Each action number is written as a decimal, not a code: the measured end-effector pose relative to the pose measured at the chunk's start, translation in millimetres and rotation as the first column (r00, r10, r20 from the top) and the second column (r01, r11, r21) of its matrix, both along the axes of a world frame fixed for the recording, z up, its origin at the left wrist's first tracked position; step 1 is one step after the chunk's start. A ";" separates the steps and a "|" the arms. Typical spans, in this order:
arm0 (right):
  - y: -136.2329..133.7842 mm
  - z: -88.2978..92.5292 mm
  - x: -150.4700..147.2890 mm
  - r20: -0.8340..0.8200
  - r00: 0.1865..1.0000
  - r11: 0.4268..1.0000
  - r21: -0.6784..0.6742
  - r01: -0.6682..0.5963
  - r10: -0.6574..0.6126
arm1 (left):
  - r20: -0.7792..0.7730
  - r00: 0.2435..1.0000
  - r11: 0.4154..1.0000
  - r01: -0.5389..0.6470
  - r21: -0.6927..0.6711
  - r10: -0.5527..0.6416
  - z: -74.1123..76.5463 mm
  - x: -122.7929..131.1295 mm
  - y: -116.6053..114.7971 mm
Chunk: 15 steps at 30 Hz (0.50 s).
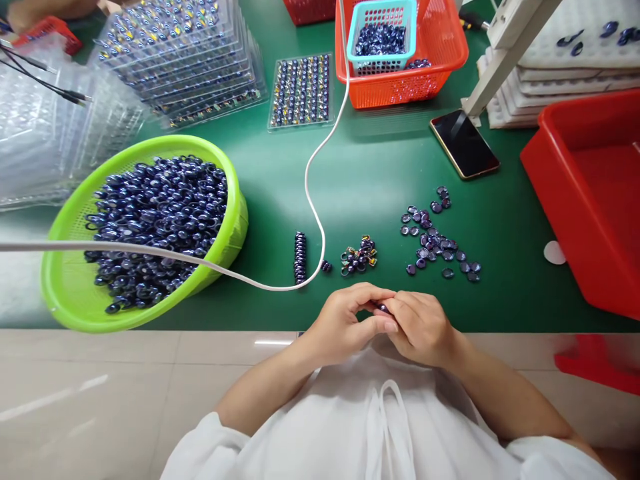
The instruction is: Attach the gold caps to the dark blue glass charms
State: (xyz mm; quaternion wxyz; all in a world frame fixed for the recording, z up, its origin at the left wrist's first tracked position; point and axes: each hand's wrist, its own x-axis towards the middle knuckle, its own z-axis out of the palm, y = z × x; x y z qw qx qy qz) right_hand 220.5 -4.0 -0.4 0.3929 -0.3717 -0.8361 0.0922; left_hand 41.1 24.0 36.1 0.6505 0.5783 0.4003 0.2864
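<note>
My left hand (345, 321) and my right hand (423, 327) meet at the table's front edge, fingers closed. Pinched between their fingertips is a small glossy dark-blue part (383, 308), mostly covered. Just beyond them lies a little heap of dark-blue parts with gold and coloured bits (359, 256). Left of it stand a neat row of dark-blue pieces (300, 258) and a few loose ones (327, 266). Oval dark-blue caps (434, 244) are scattered to the right.
A green basket (235, 193) full of dark-blue parts stands left, crossed by a white cable (313, 200). Behind are stacked clear trays (250, 73), a filled tray (301, 91), an orange basket (360, 93) holding a turquoise one (410, 50), a phone (465, 143) and a red bin (565, 200).
</note>
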 end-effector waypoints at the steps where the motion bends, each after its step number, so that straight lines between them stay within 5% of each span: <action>1: 0.0 -0.8 -0.5 -0.008 1.000 1.000 -0.006 0.002 -0.002 | 0.003 1.000 1.000 -0.008 0.006 0.008 -1.5 0.0 -0.5; 10: -1.9 -5.8 -12.9 -0.017 0.999 0.995 -0.094 0.032 -0.034 | 0.046 0.995 0.956 -0.067 -0.285 0.083 -13.8 -12.9 -6.4; 15: -0.5 12.0 -28.4 0.025 0.989 0.952 -0.277 -0.134 0.147 | -0.041 0.993 0.953 -0.118 -0.279 0.111 -8.0 -46.6 -7.5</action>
